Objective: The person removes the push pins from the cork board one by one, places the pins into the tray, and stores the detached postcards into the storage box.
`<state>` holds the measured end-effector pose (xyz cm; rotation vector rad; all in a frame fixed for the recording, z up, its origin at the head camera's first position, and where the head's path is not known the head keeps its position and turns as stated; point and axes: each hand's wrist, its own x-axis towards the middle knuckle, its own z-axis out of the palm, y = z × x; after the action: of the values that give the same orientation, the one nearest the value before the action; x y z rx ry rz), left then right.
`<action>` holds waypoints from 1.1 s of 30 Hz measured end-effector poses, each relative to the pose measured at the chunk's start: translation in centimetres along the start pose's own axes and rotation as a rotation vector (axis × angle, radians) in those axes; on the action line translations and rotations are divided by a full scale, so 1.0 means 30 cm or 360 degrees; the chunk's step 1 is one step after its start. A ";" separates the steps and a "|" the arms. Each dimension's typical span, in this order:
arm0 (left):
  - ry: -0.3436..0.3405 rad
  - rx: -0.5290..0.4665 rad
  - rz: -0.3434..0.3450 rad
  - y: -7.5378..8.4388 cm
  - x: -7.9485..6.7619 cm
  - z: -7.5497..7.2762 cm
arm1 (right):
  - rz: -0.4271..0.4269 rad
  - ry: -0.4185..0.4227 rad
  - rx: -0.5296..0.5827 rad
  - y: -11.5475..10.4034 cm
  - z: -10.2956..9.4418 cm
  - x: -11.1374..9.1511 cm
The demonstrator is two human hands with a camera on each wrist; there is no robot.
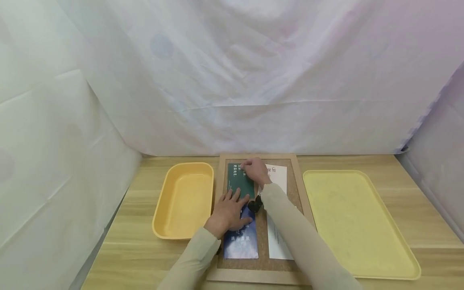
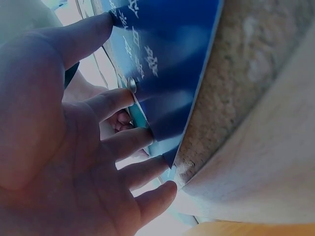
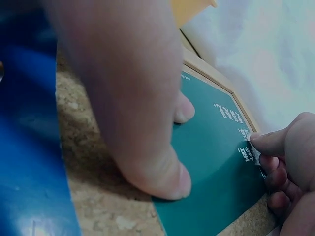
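A dark green card (image 1: 240, 182) with white lettering lies on the upper left of a framed cork board (image 1: 298, 191). My right hand (image 1: 256, 170) is at its top right edge, thumb tip on the lettering and the other fingers curled at the edge, seen in the right wrist view. Whether a tack is in that pinch, I cannot tell. My left hand (image 1: 228, 213) spreads its fingers across the green card's lower part and a blue card (image 1: 241, 245) below it. A silver thumbtack (image 2: 132, 84) sits at the blue card's edge near my left fingers.
On the board's right side are a pinkish-white card (image 1: 280, 177) and a pale card (image 1: 277, 243), partly behind my right sleeve. An orange-yellow deep tray (image 1: 183, 205) stands left of the board, a flat yellow tray (image 1: 357, 221) right. A white cloth (image 1: 232, 80) hangs behind.
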<state>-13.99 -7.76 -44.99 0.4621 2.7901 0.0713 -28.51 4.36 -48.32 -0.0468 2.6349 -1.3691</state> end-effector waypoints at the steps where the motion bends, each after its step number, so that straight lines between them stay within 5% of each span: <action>1: 0.0001 -0.0001 0.0002 -0.001 0.001 0.001 | -0.0001 -0.0001 -0.0003 -0.001 0.000 -0.001; 21: 0.0012 -0.0003 0.0017 -0.004 -0.003 -0.005 | -0.0077 -0.0100 -0.0040 -0.004 0.002 0.001; 28: 0.0008 -0.0015 0.0017 -0.005 -0.009 -0.007 | -0.0047 -0.0126 0.0160 -0.005 -0.012 -0.013; 33: -0.0002 -0.0009 0.0025 -0.003 -0.010 -0.008 | -0.0109 -0.0108 0.0136 0.001 -0.023 -0.009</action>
<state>-13.83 -7.93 -44.69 0.4825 2.7848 0.0820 -28.35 4.97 -47.92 -0.1708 2.5389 -1.4730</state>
